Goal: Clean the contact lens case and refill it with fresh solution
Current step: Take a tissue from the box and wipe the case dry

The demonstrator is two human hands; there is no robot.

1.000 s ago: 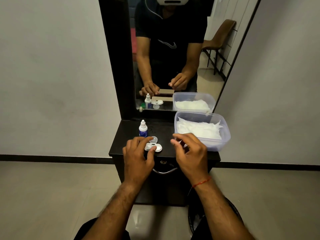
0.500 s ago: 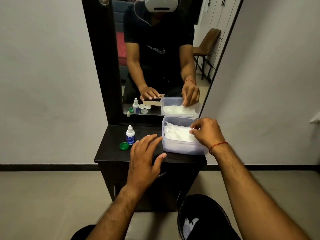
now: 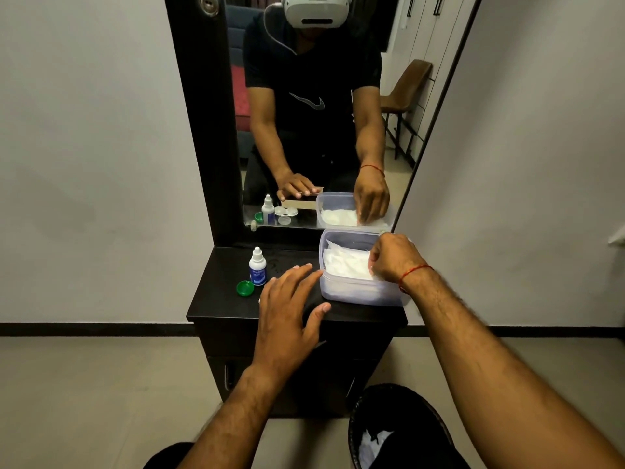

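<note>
The left hand (image 3: 287,319) lies palm-down over the dark tabletop (image 3: 216,299) with its fingers (image 3: 297,275) spread and holding nothing; the contact lens case is hidden beneath it and shows only in the mirror (image 3: 304,130), as a clear case just in front of the reflected hand. The right hand (image 3: 394,257) reaches into the clear plastic tub (image 3: 355,294) at the tabletop's right end, its fingers curled together on the white tissues (image 3: 345,264) inside. Left of the spread hand stand the solution bottle (image 3: 257,267) and, just beside it, a green cap (image 3: 245,288).
</note>
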